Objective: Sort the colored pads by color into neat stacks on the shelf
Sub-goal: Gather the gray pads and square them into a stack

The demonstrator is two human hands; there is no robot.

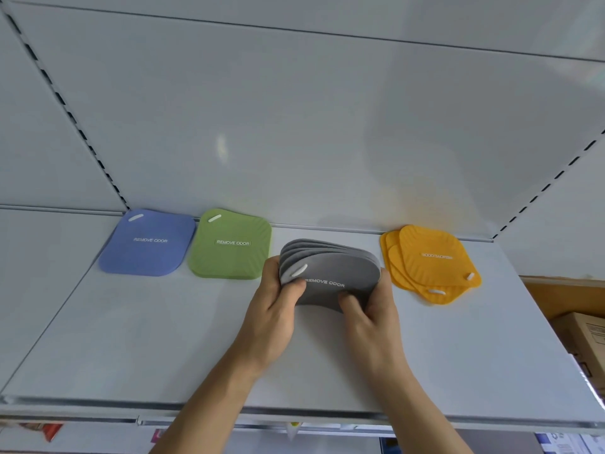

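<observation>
Several grey pads (340,273), fanned and standing on edge, are held over the middle of the white shelf (147,339). My left hand (276,309) grips their left side, with its thumb on the front pad. My right hand (370,309) grips the right side, thumb on the front pad's lower edge. A blue pad stack (147,244) lies flat at the back left. Beside it sits a green pad stack (230,245). At the back right the yellow pads (429,263) lie in a loose, offset pile.
The shelf's white back panel (311,126) rises just behind the pads. Slotted uprights run up at both sides. Cardboard boxes (586,332) stand past the shelf's right edge. The shelf's front lip (294,411) crosses under my forearms.
</observation>
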